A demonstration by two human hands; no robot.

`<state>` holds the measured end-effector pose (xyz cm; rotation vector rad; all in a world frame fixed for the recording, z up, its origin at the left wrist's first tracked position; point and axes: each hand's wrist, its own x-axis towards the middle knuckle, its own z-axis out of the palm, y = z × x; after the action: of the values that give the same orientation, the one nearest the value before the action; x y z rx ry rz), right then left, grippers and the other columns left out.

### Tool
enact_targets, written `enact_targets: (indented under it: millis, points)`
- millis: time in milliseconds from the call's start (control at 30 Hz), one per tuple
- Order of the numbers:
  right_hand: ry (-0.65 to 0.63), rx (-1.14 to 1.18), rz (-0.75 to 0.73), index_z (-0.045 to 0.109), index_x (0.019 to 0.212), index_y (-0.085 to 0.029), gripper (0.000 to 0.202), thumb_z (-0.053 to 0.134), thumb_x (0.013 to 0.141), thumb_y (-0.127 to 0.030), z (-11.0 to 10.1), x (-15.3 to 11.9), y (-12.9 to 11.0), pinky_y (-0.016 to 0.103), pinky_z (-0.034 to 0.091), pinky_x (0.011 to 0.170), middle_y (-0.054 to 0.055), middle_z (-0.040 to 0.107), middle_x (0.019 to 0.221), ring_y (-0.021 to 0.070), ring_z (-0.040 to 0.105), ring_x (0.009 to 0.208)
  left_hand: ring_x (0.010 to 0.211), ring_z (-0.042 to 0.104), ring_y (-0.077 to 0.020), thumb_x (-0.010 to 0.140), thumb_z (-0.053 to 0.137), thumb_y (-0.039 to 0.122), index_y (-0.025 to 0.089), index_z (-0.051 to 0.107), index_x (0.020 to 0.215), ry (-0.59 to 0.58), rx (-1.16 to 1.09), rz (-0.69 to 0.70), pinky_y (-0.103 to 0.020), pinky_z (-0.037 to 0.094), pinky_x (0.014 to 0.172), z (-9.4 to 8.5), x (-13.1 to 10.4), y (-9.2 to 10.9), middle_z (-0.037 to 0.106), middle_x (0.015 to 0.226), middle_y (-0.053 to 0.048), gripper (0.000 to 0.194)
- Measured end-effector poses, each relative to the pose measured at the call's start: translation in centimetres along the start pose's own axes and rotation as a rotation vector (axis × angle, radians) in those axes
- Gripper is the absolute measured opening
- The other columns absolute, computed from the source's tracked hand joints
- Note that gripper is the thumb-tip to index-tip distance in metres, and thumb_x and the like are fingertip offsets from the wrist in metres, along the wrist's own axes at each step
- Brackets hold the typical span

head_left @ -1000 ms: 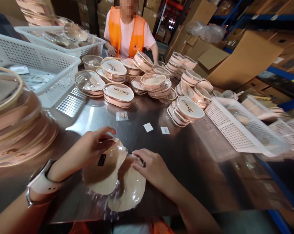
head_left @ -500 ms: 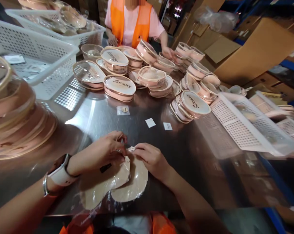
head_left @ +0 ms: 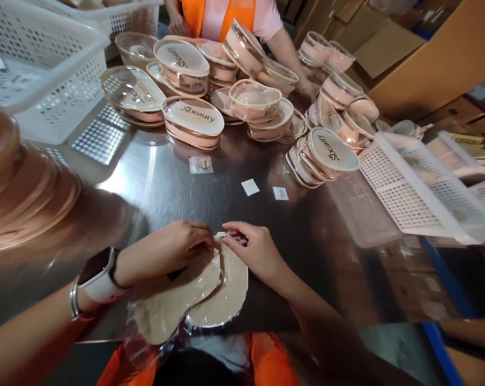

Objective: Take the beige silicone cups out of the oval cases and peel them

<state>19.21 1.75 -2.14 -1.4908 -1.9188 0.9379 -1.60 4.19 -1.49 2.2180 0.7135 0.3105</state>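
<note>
Two flat beige rounded pads in clear plastic wrap lie overlapping at the table's near edge: the left pad, with a dark label partly under my wrist, and the right pad beneath it. My left hand, wearing a watch on its wrist, is closed in a pinch at the left pad's upper edge. Thumb and fingers of my right hand pinch the top corner of the right pad's wrapping. Any small item between the fingertips is too hidden to name.
Clear-lidded oval boxes marked "beauty" crowd the far table. White paper squares and a small clear packet lie ahead. White baskets stand left and right. Stacked round boxes rise at left; a person in an orange vest stands opposite.
My view has tilted downward and closer. My left hand's fingers have curled down onto the left pad's upper edge; my right hand stays pinching at the corner beside it.
</note>
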Motion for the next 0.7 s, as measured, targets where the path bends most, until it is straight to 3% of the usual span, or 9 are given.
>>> enact_targets:
  millis: [233, 367, 567, 700]
  points:
    - [-0.196, 0.47, 0.226, 0.07, 0.084, -0.016, 0.012, 0.063, 0.081, -0.025, -0.3, 0.5, 0.0, 0.023, 0.047, 0.064, 0.001, 0.071, 0.078, 0.012, 0.062, 0.068, 0.089, 0.06, -0.0153, 0.09, 0.051, 0.014, 0.017, 0.062, 0.081, 0.017, -0.135, 0.021, -0.025, 0.046, 0.076, -0.9, -0.4, 0.7, 0.06, 0.106, -0.006, 0.015]
    - [-0.255, 0.536, 0.235, 0.068, 0.082, -0.016, 0.011, 0.063, 0.081, -0.025, -0.2, 0.2, -0.3, 0.022, 0.045, 0.066, -0.001, 0.067, 0.076, 0.0104, 0.059, 0.068, 0.084, 0.059, -0.014, 0.09, 0.052, 0.018, 0.018, 0.059, 0.078, -0.002, -0.18, -0.02, -0.024, 0.046, 0.074, -0.3, -0.4, 0.5, 0.061, 0.098, -0.004, 0.014]
    - [-0.132, 0.439, 0.181, 0.067, 0.082, -0.016, 0.009, 0.061, 0.082, -0.024, 0.5, 0.0, -0.3, 0.023, 0.046, 0.068, 0.0, 0.067, 0.077, 0.0124, 0.06, 0.071, 0.083, 0.06, -0.0149, 0.091, 0.05, 0.023, 0.018, 0.061, 0.085, 0.075, -0.175, -0.034, -0.025, 0.047, 0.075, 0.2, -0.1, 0.5, 0.062, 0.094, -0.005, 0.013]
    - [-0.01, 0.23, 0.048, 0.068, 0.082, -0.019, 0.01, 0.059, 0.086, -0.022, -0.9, -0.1, -0.5, 0.023, 0.047, 0.069, 0.0, 0.07, 0.079, 0.0134, 0.063, 0.073, 0.095, 0.061, -0.0168, 0.09, 0.052, 0.024, 0.019, 0.062, 0.096, 0.157, -0.215, -0.043, -0.027, 0.047, 0.085, -0.2, -0.2, 1.2, 0.064, 0.106, -0.005, 0.012]
